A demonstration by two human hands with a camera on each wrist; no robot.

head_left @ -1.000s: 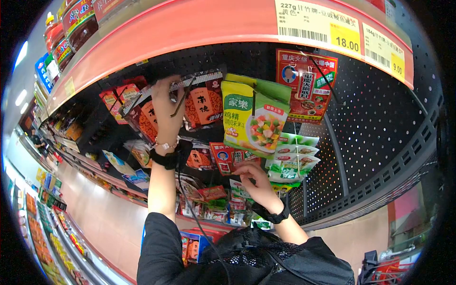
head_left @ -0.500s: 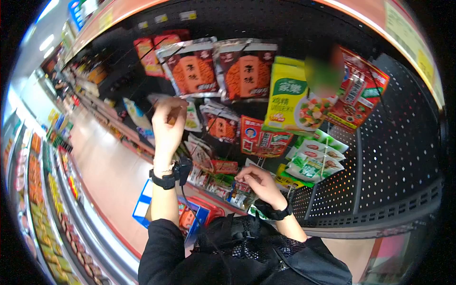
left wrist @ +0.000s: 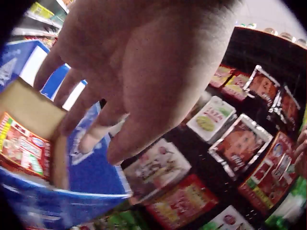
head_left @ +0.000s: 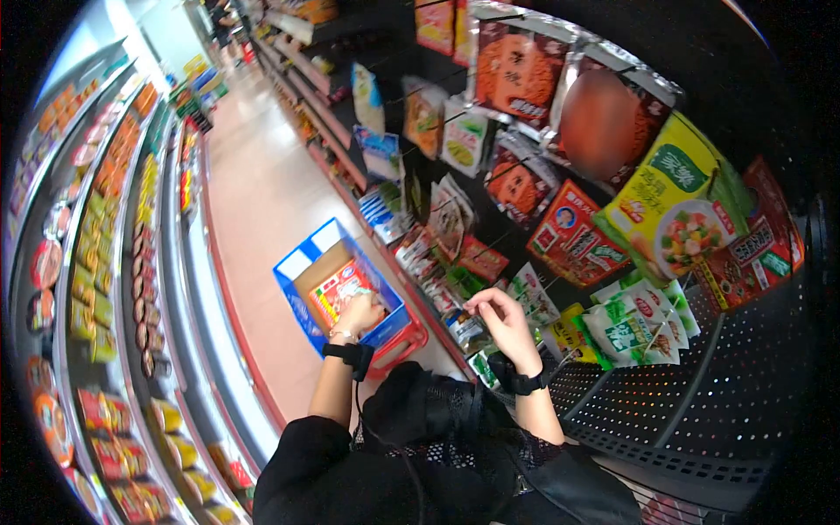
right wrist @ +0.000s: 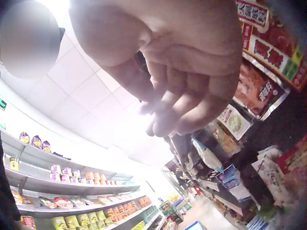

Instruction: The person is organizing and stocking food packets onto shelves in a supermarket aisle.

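My left hand (head_left: 360, 312) reaches down over a blue cardboard box (head_left: 297, 304). A red packet with white lettering (head_left: 337, 287) lies inside it, beside the fingers. In the left wrist view, the left hand (left wrist: 144, 62) has its fingers loosely bent near the box's side wall (left wrist: 91, 148), with nothing held. The red packet (left wrist: 24, 148) rests apart from those fingers. My right hand (head_left: 510, 328) hovers in front of hanging seasoning packets, nearest a green-and-white packet (head_left: 534, 295). Its fingers are relaxed and loosely curled, and the right wrist view shows nothing in that hand (right wrist: 177, 62).
Hooks on a black perforated rack (head_left: 700, 385) carry brown seasoning packets (head_left: 516, 70), a yellow-green packet (head_left: 678, 206) and red packets (head_left: 577, 232). Red plastic (head_left: 402, 344) shows under the box. Across the aisle floor (head_left: 236, 188) stand stocked shelves (head_left: 122, 289). A person (head_left: 226, 26) is far off.
My left hand has come down from the brown packets at the rack to the box. The view has swung left toward the aisle. My right hand stays low by the rack.
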